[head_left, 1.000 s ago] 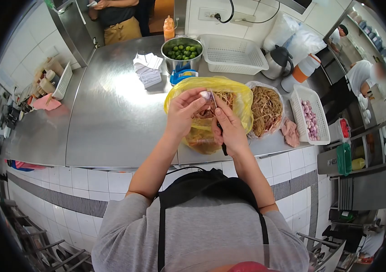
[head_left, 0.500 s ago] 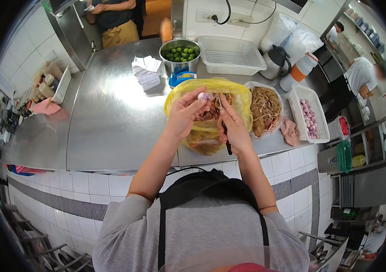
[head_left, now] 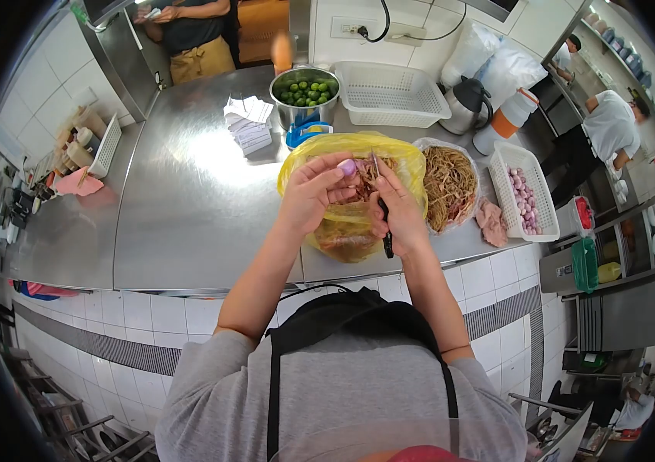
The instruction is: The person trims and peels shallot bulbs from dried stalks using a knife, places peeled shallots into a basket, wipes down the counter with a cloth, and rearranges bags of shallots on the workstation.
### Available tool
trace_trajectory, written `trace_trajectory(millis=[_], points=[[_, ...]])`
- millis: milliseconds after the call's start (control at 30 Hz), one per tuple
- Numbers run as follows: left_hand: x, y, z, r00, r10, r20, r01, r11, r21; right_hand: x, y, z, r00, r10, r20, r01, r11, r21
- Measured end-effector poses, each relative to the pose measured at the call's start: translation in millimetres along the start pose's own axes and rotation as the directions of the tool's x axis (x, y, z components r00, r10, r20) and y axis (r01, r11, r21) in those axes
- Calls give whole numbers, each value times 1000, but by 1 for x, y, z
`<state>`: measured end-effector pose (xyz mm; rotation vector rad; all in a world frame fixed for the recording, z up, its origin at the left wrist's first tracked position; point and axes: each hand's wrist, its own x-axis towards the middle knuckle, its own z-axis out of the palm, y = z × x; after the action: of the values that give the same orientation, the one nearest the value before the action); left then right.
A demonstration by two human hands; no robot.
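Note:
Between the fingertips of my left hand (head_left: 312, 192) is a small purple shallot (head_left: 347, 167). My right hand (head_left: 401, 209) is wrapped around the black handle of a small knife (head_left: 387, 240), its blade pointing up and away beside the shallot. Both hands are over a yellow plastic bag (head_left: 312, 154), which lies open with reddish-brown peelings inside. To the right of the bag, a clear bag holds dry brown roots and skins (head_left: 451, 189). Farther right, a white basket (head_left: 503, 158) contains many purple shallots (head_left: 526, 204).
Behind the yellow bag stand a metal pot (head_left: 306, 115) of green limes and a white basket (head_left: 393, 115). A steel jug (head_left: 470, 106) and a pink cloth (head_left: 491, 223) are on the right. White papers (head_left: 249, 127) lie left. Another person stands across the counter (head_left: 181, 208).
The shallot has turned in my left fingers and shows more purple. My right hand and the knife have shifted slightly, with the blade a little higher.

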<state>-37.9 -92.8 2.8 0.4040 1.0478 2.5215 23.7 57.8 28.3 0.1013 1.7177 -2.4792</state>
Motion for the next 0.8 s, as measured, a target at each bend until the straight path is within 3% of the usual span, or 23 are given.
trace_trajectory(millis=[167, 400, 600, 667, 733, 800], points=[[0, 4, -1, 996, -73, 52, 80, 983, -166, -1, 0, -2, 999, 11, -44, -11, 1000, 6], [4, -1, -1, 997, -11, -78, 10, 1000, -15, -6, -5, -2, 999, -22, -50, 24, 999, 33], [3, 3, -7, 999, -51, 0, 50, 981, -187, 1, 1, -14, 996, -44, -79, 38, 997, -66], [3, 2, -6, 998, -9, -63, 2, 994, -110, -2, 1, -9, 996, -72, -59, 64, 990, -127], [4, 1, 1, 992, 28, -119, -34, 998, -46, -10, -4, 7, 1000, -19, -15, 19, 1000, -15], [4, -1, 5, 983, 65, -172, -63, 998, 18, -6, -3, 12, 1000, -1, 27, 1, 1000, -16]])
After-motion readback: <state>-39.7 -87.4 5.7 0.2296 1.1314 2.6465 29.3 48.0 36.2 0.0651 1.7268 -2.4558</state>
